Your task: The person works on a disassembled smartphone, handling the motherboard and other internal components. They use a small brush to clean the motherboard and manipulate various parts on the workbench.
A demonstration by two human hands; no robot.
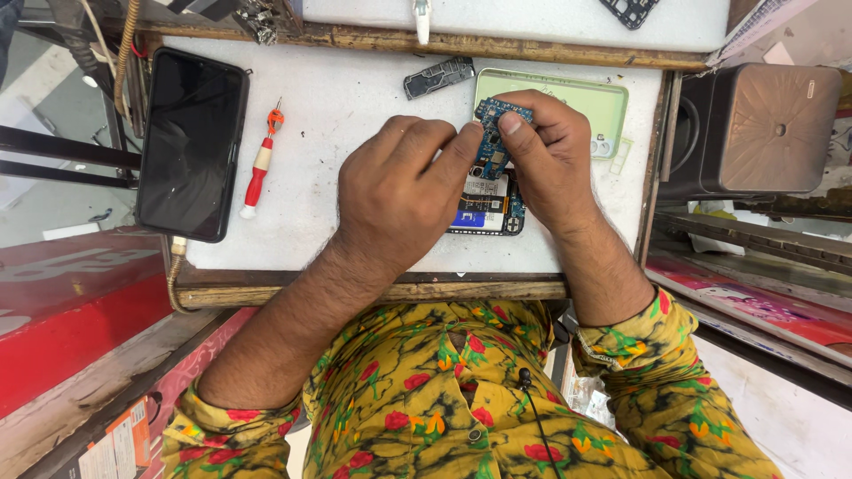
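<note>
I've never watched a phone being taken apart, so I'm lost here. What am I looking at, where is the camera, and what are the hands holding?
There is one picture, from a camera on the person's head, looking down at their own two bare hands over a small white worktop. No machine is involved. The left hand and right hand together pinch a small blue circuit board, raised above an opened phone. Behind it lies a pale green back cover. Further left are a dark metal part, a red and white screwdriver and a black phone lying screen up with a cable at its near end.
</note>
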